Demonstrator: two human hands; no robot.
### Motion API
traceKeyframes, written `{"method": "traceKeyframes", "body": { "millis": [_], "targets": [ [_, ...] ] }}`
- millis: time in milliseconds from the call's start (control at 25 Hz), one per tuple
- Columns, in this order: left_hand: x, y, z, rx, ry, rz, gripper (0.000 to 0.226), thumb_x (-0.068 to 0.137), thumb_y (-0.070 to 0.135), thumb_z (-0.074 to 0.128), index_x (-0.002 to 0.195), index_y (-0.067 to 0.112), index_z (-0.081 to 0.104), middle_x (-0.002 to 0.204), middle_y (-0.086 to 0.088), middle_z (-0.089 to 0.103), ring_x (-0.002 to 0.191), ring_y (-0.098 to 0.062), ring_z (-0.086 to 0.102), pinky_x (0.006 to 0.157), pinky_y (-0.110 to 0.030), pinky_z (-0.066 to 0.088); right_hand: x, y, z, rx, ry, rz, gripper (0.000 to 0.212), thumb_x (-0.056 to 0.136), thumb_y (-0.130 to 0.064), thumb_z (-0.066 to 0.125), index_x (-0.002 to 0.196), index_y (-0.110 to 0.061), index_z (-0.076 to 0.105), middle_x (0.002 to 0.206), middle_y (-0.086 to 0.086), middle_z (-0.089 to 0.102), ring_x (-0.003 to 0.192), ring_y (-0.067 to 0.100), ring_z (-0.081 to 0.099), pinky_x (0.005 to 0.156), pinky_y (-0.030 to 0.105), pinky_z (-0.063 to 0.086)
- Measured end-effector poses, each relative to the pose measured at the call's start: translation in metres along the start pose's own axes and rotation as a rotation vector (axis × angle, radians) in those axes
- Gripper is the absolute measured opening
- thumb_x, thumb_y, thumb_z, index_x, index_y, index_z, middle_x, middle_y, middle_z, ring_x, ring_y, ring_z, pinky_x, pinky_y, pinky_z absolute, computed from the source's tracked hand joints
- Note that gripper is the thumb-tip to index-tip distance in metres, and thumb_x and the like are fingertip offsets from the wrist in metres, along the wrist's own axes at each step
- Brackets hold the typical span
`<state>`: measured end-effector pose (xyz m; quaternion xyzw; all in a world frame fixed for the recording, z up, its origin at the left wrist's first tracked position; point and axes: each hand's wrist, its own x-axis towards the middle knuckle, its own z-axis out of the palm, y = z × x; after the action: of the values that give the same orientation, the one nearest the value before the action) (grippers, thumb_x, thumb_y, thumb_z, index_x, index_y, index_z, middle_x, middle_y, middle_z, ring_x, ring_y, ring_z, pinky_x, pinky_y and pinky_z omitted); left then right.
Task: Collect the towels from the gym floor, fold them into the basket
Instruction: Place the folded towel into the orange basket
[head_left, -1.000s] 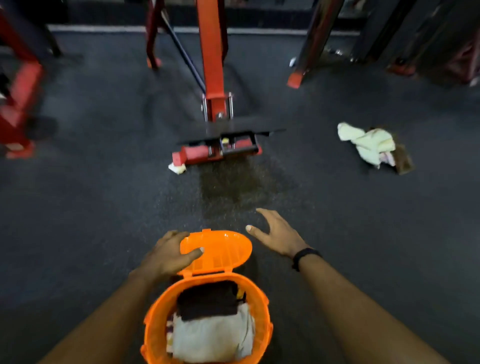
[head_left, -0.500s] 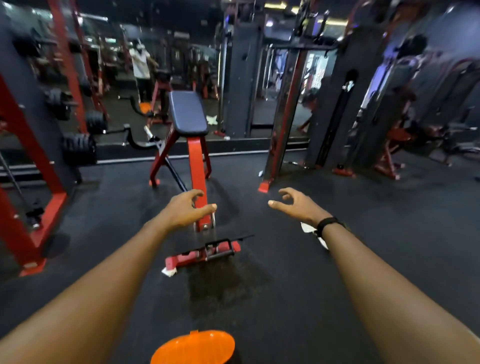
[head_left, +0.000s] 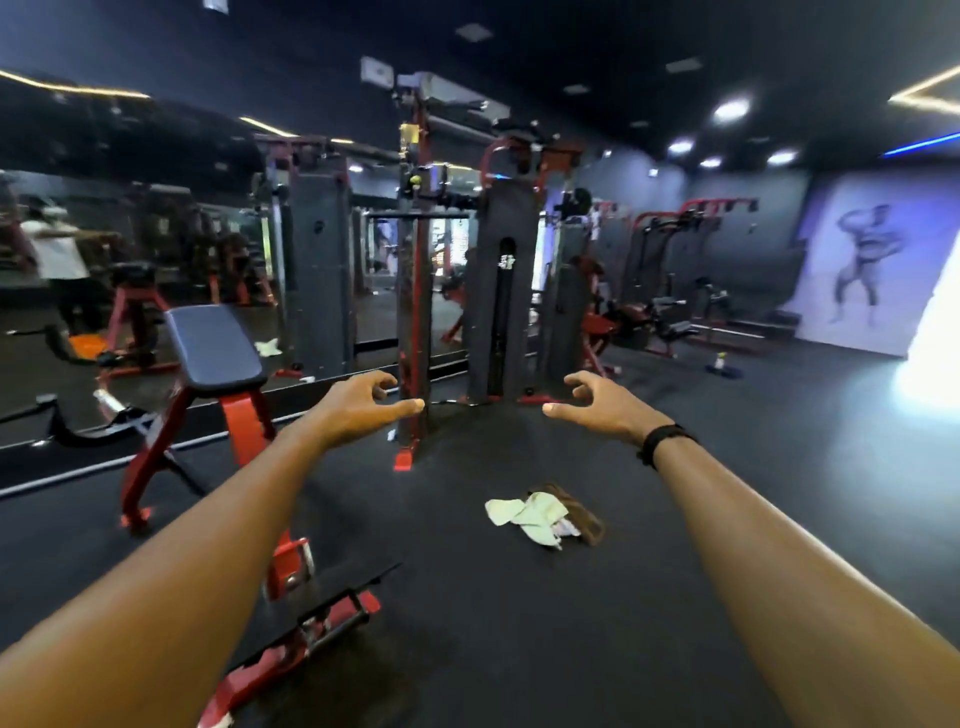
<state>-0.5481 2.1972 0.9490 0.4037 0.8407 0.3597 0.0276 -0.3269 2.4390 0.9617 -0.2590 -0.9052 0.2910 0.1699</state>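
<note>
I saw my left hand (head_left: 363, 402) and right hand (head_left: 602, 405) raised ahead, fingers loosely curled and holding nothing. The crumpled pale towel (head_left: 535, 517) lay on the dark floor (head_left: 519, 623) below, well apart from both hands.

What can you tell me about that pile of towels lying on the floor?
The pile of towels lies crumpled on the dark gym floor, ahead between the two outstretched arms. A pale yellowish-green cloth sits on top, with a brown one peeking out at its right edge. Both look soft and rumpled, not folded. Neither hand touches them; only the floor does.
</note>
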Motion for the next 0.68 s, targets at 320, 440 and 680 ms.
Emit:
{"method": "traceKeyframes", "body": {
  "millis": [320,440,680],
  "targets": [
    [0.017,0.147,0.126,-0.062,-0.294,0.289,0.073,0.079,0.055,0.067,0.137,0.013,0.049,0.129,-0.009,0.059,0.117,-0.023,0.056,0.102,-0.035,0.042,-0.157,0.103,-0.117,-0.123,0.262,0.362,0.082,0.08,-0.055,0.067,0.145,-0.015,0.036,0.145,0.01,0.044,0.131,0.024,0.045,0.104,0.035,0.037],
    [-0.005,0.217,0.189,-0.109,-0.437,0.413,0.078,0.076,0.059,0.067,0.138,0.016,0.048,0.131,-0.008,0.057,0.117,-0.022,0.056,0.099,-0.035,0.043,-0.242,0.143,-0.158,-0.165,0.366,0.52,0.077,0.082,-0.052,0.067,0.142,-0.015,0.039,0.14,0.01,0.048,0.127,0.024,0.048,0.102,0.034,0.038],
    [-0.081,0.336,0.3,-0.2,-0.679,0.608,0.075,0.078,0.058,0.067,0.139,0.019,0.045,0.137,-0.008,0.052,0.12,-0.023,0.054,0.097,-0.037,0.044,-0.403,0.2,-0.21,-0.183,0.488,0.771,0.078,0.081,-0.053,0.068,0.143,-0.016,0.038,0.142,0.011,0.047,0.129,0.024,0.047,0.104,0.037,0.039]
  ]
}}
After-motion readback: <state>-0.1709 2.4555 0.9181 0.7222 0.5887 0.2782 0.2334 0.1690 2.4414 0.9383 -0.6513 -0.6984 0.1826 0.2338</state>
